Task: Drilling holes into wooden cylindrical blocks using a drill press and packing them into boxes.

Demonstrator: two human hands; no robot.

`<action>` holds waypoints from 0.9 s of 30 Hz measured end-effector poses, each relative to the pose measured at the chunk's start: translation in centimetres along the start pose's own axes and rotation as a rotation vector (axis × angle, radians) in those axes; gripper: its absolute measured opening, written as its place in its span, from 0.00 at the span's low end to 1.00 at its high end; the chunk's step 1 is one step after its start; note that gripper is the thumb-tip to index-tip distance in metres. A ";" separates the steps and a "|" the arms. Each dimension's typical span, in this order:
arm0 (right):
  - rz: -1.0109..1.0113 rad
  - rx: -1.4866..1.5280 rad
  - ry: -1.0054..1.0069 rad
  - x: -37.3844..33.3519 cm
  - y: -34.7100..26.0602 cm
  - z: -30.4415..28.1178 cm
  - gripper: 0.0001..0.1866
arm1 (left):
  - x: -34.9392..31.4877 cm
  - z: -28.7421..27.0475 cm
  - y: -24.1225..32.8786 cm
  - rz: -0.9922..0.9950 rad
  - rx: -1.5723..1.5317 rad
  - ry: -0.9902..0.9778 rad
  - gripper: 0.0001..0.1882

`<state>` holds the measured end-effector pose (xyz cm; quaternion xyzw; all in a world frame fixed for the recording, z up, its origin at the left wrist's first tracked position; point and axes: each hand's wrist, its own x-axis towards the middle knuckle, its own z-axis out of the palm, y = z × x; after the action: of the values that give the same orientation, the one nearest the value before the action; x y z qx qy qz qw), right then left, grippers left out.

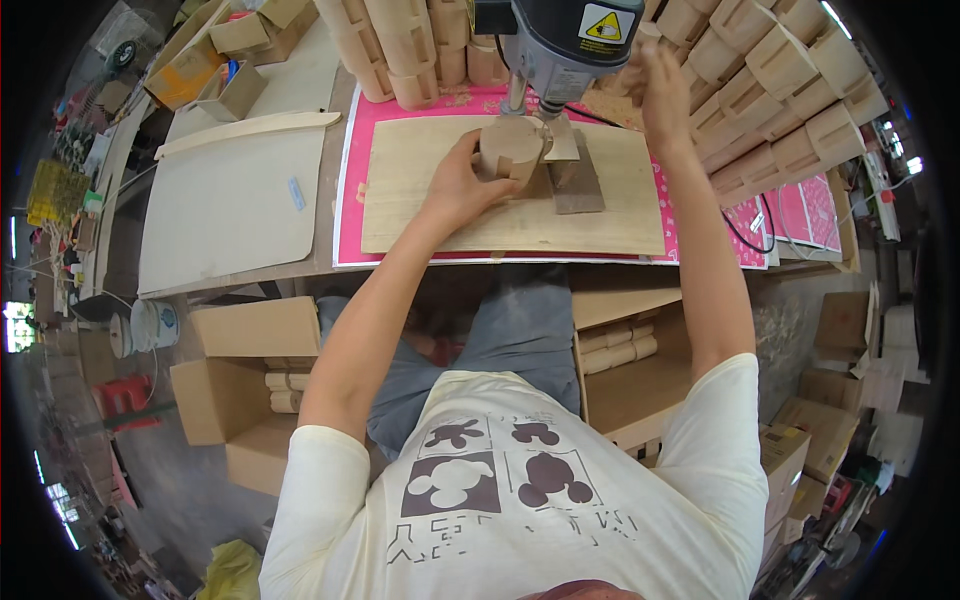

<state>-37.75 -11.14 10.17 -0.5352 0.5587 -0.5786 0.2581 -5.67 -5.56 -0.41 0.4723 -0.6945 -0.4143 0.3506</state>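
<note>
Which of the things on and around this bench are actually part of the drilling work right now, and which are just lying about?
In use:
- left hand holding the wooden block
- right hand raised beside the drill press
- plywood board under the block
- dark wood piece beneath the drill

Lying about:
- stacked wooden blocks
- curved wood panel
- cardboard boxes on the floor

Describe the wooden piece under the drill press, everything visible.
The wooden piece is a pale, unfinished, rounded block with a notch cut into its side, like the ones stacked behind the bench. It stands on a light plywood board directly below the grey drill press head, beside a darker wood block. The left hand wraps around it from the near side. The right hand is raised beside the press head, not touching the piece. Its far side is hidden.
</note>
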 end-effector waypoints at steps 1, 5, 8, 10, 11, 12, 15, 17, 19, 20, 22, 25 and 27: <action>-0.002 -0.099 -0.009 -1.4 2.2 -0.1 0.27 | -0.5 -0.3 0.0 -0.012 0.044 0.052 0.48; -0.098 -0.351 0.015 -7.0 9.6 0.0 0.24 | -4.0 -1.0 -0.3 -0.032 0.149 0.222 0.46; -0.131 -0.478 0.024 -10.1 12.2 0.5 0.21 | -8.3 -1.1 -0.1 -0.044 0.103 0.156 0.46; -0.128 -0.504 0.038 -11.2 12.6 1.0 0.20 | -9.5 -1.5 0.1 -0.105 0.114 0.130 0.46; -0.158 -0.519 0.039 -11.4 12.6 1.1 0.19 | -9.8 -1.6 0.2 -0.103 0.121 0.142 0.46; -0.257 -0.517 0.035 -11.5 12.4 1.3 0.18 | -9.3 -1.6 0.3 -0.139 0.119 0.123 0.46; -0.168 -0.561 -0.003 -11.4 11.9 1.6 0.17 | -6.1 -1.4 0.2 0.060 0.189 0.234 0.50; -0.169 -0.582 0.004 -11.5 11.8 1.6 0.16 | -4.2 -1.2 0.1 0.084 0.140 0.116 0.56; -0.189 -0.588 0.015 -11.5 11.8 1.6 0.16 | -2.8 -1.1 0.1 0.026 0.041 0.043 0.57; -0.198 -0.587 0.022 -11.5 11.8 1.6 0.16 | -2.3 -1.0 0.2 -0.014 -0.058 -0.007 0.58; -0.197 -0.590 0.036 -11.6 11.8 1.6 0.15 | -1.6 -1.2 0.4 -0.009 -0.073 -0.038 0.58; -0.194 -0.609 0.016 -11.6 11.7 1.7 0.15 | -0.6 -1.7 0.8 -0.011 -0.067 -0.087 0.58; -0.219 -0.609 0.018 -11.6 11.6 1.7 0.14 | 0.1 -1.8 1.1 0.002 -0.047 -0.114 0.57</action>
<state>-36.24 -4.19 -4.75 -0.6396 0.6475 -0.4140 0.0174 -4.52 -5.82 1.37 0.4390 -0.7038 -0.4563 0.3220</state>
